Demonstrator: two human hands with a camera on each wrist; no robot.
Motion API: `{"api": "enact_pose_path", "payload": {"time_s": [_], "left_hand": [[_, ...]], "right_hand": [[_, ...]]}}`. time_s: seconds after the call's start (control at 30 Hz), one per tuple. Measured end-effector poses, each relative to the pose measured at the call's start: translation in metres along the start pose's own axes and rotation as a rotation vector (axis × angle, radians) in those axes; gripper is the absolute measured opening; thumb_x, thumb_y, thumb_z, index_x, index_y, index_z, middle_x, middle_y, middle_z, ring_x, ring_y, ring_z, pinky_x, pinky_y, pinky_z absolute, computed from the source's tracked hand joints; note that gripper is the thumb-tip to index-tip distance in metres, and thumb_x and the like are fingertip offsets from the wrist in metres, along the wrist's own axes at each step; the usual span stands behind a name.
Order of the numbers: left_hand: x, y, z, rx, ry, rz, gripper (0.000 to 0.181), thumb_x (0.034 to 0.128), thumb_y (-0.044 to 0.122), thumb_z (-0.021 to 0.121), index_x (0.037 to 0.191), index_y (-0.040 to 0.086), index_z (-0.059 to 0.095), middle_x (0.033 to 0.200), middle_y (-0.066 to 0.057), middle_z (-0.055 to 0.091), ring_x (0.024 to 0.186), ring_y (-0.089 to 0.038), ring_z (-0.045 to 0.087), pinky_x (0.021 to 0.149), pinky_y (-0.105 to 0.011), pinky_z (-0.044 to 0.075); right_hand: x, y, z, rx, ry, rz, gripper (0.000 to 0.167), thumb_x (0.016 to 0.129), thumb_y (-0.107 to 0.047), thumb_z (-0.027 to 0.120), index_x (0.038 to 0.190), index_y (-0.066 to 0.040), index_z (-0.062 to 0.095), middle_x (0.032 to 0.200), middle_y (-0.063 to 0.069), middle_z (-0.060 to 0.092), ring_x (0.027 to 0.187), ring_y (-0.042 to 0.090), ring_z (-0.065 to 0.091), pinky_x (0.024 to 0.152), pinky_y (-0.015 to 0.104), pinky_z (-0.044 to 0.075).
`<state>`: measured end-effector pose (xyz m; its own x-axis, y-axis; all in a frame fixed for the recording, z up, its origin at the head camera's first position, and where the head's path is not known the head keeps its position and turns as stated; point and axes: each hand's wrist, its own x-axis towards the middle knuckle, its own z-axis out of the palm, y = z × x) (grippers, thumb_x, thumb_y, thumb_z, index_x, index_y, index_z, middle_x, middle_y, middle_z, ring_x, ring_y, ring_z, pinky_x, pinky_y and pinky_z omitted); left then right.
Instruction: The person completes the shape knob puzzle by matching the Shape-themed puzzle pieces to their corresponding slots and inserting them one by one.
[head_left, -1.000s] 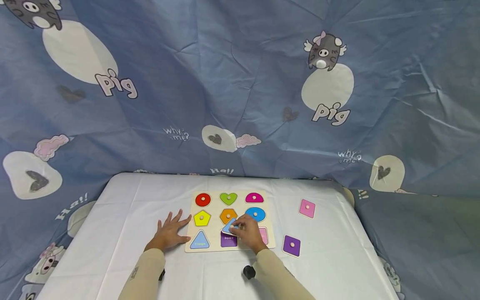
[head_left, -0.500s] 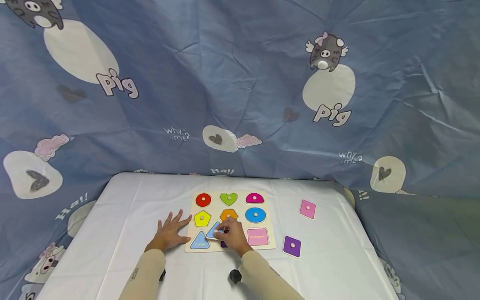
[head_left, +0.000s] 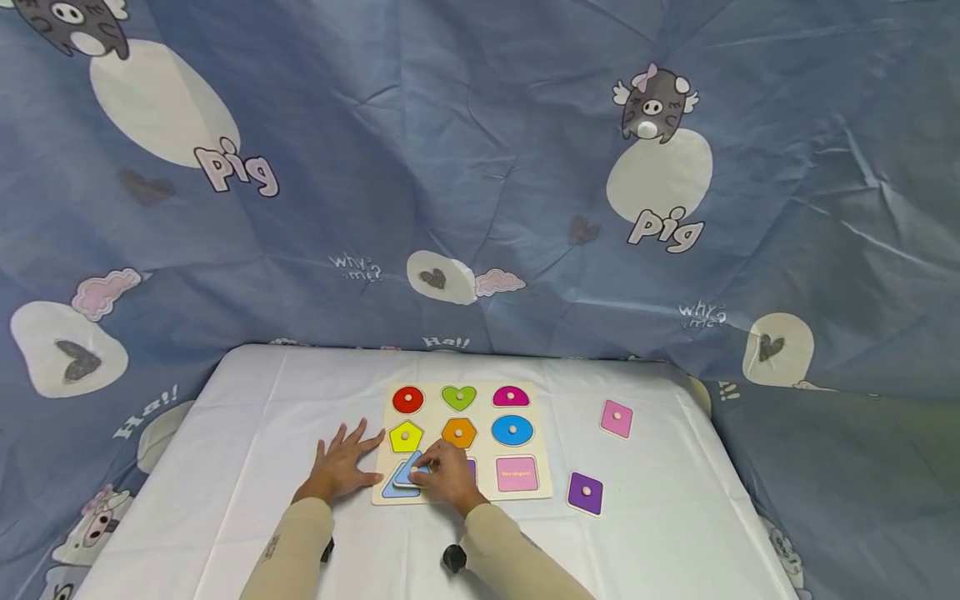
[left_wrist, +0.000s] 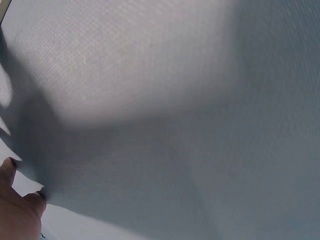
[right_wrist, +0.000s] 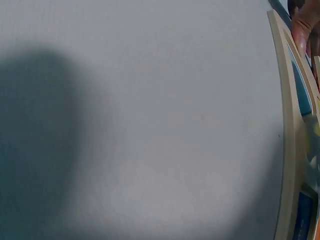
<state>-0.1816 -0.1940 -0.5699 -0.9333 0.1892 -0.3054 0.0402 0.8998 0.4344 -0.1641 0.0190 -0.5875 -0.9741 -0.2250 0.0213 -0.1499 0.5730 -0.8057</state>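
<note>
A wooden shape puzzle board [head_left: 483, 404] lies on the white-covered table. My right hand [head_left: 450, 477] pinches the knob of a light blue triangle piece [head_left: 406, 477]. That piece is held slightly tilted over the triangle recess at the board's near left, partly covering it. Fingers spread, my left hand [head_left: 341, 469] rests at the board's left edge. In the left wrist view only part of the left hand [left_wrist: 20, 212] shows at the lower left corner. The right wrist view catches the board's edge [right_wrist: 286, 130] at far right; the held piece is not clear there.
Right of the board lie a purple square piece [head_left: 585, 493] and a pink piece [head_left: 617, 418]. The pink rectangle recess [head_left: 517, 474] holds no piece. Several knobbed shapes, such as the red circle [head_left: 408, 400] and blue oval [head_left: 513, 431], sit in the upper rows.
My right hand has carried the triangle piece leftward, from above the purple square recess to over the triangle recess. The left hand has stayed in place.
</note>
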Motion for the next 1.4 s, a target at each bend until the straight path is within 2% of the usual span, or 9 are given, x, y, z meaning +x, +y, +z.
{"api": "enact_pose_path", "payload": {"time_s": [0.23,0.47,0.87,1.17,1.4], "left_hand": [[0.000,-0.001,0.001,0.007,0.002,-0.011,0.080,0.0763,0.036,0.079,0.146,0.017,0.043,0.158,-0.020,0.018,0.143,-0.048,0.003,0.109,-0.069,-0.005],[-0.002,0.000,0.000,0.009,0.003,0.001,0.079,0.0767,0.036,0.079,0.145,0.017,0.044,0.157,-0.021,0.019,0.143,-0.048,0.004,0.109,-0.070,-0.004],[-0.002,-0.001,0.001,0.017,0.009,0.000,0.079,0.0769,0.036,0.078,0.146,0.018,0.043,0.158,-0.020,0.019,0.143,-0.048,0.004,0.109,-0.069,-0.005],[-0.001,0.002,0.000,0.014,0.002,-0.009,0.079,0.0780,0.037,0.078,0.146,0.019,0.042,0.158,-0.020,0.018,0.143,-0.048,0.003,0.109,-0.069,-0.005],[-0.001,0.000,0.002,0.018,0.007,-0.006,0.080,0.0770,0.037,0.078,0.146,0.018,0.043,0.158,-0.020,0.019,0.143,-0.048,0.004,0.109,-0.069,-0.004]], "right_hand": [[-0.003,-0.002,0.010,-0.023,-0.024,-0.012,0.010,0.078,-0.017,0.081,0.086,-0.012,0.079,0.077,-0.012,0.055,0.073,0.003,0.044,0.069,0.019,0.041],[-0.005,-0.005,0.017,-0.112,-0.021,-0.030,0.010,0.079,-0.024,0.081,0.086,-0.017,0.079,0.076,-0.016,0.056,0.072,0.000,0.043,0.077,0.027,0.036],[-0.004,-0.006,0.026,-0.234,-0.003,-0.085,0.012,0.079,-0.027,0.081,0.088,-0.020,0.079,0.074,-0.019,0.055,0.073,-0.001,0.044,0.080,0.029,0.033],[-0.005,-0.007,0.027,-0.236,-0.005,-0.074,0.012,0.079,-0.027,0.081,0.088,-0.019,0.079,0.075,-0.019,0.057,0.074,-0.001,0.045,0.083,0.029,0.036],[-0.004,-0.004,0.020,-0.186,-0.050,-0.092,0.014,0.080,-0.027,0.079,0.091,-0.019,0.078,0.080,-0.017,0.058,0.078,0.000,0.047,0.082,0.027,0.036]]}}
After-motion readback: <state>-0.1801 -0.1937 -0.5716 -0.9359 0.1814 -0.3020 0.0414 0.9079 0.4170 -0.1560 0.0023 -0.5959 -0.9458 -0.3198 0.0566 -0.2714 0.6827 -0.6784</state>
